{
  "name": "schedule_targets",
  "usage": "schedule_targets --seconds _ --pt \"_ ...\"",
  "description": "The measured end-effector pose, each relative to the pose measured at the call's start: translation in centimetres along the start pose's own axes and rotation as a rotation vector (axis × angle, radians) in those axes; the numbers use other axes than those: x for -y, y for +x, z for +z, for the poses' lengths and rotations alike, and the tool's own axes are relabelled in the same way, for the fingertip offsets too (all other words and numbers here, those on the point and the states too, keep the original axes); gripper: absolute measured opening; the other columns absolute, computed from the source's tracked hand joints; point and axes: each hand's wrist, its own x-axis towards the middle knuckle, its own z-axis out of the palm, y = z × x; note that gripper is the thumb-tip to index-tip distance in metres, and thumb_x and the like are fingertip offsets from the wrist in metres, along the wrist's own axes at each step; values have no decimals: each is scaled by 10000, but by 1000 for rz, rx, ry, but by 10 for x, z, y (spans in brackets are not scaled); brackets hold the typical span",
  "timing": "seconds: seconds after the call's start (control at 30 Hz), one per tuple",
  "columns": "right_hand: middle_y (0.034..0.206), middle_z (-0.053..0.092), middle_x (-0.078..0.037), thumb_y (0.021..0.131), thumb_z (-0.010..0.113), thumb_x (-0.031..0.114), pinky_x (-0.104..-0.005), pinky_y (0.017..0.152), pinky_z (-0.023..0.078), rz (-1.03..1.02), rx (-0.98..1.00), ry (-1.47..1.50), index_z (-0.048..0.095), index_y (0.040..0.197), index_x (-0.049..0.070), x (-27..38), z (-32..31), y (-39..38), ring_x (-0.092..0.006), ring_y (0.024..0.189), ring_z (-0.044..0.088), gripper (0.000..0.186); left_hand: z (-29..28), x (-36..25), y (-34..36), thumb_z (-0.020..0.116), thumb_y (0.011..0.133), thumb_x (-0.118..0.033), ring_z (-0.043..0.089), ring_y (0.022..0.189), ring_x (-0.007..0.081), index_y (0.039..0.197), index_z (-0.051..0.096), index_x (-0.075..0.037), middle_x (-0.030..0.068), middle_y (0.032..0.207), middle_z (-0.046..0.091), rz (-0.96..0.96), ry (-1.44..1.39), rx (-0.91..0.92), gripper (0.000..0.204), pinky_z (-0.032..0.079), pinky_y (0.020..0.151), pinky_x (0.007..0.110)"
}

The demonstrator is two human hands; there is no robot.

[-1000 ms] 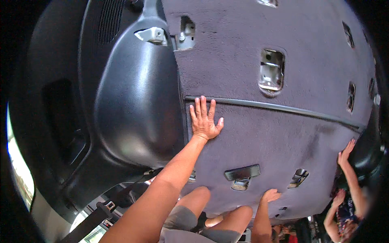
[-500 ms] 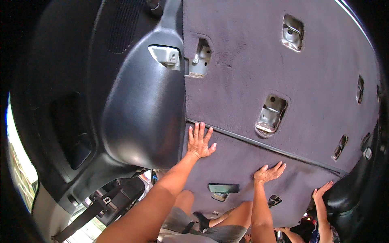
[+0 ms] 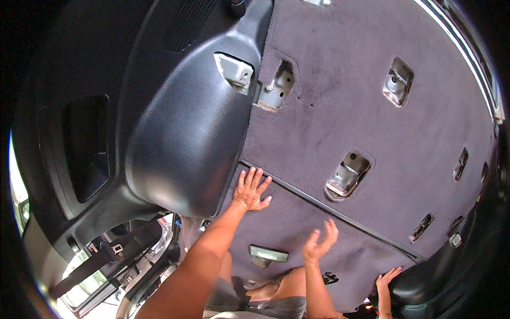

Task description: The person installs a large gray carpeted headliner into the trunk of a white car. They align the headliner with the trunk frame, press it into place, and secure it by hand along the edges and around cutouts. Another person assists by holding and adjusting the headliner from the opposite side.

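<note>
Grey carpet [image 3: 340, 117] under splayed left hand [image 3: 251, 190]

Grey carpeted vehicle floor [image 3: 345, 106] with a dark seam strip [image 3: 329, 210] across it, bare metal anchor brackets [image 3: 346, 173] sunk in cut-out pockets (several more toward the right edge), black moulded wheel-arch trim [image 3: 186, 133] adjoining its left side, left hand [image 3: 251, 190] pressed flat on the carpet beside the seam.

Inside a stripped vehicle cabin: grey carpet [image 3: 372, 133] everywhere with metal mounting recesses [image 3: 348, 173] cut into it, black plastic trim panel [image 3: 180, 133] bulging on the left, daylight through a side window [image 3: 18, 196], seat belt [image 3: 101, 263] hanging below.
</note>
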Motion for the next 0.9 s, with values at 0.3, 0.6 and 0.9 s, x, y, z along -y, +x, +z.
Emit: schedule_targets --seconds 0.3,0.6,0.9 --pt "1178 657 -106 836 811 330 -468 943 429 -263 361 169 719 1147 131 143 166 237 -301 1106 607 380 1 2 -2 519 896 -622 195 1538 418 1583 393 -219 209 1655 267 15 4 9 806 159 1198 636" --pt "1079 611 -66 780 849 363 -479 860 407 -147 372 -105 628 1210 167 168 179 249 -296 1060 587 522 4 2 -1 487 909 -610 190 1547 410 1625 296 -224 205 1671 232 19 -29 -11 836 118 1220 626" --pt "1123 663 -98 736 880 349 -497 877 442 -7 442 -176 654 1201 153 177 189 262 -312 1098 649 553 -48 -14 31 613 897 -449 243 1517 459 1568 355 -73 271 1634 260 -75 -227 -8 811 190 1204 631"
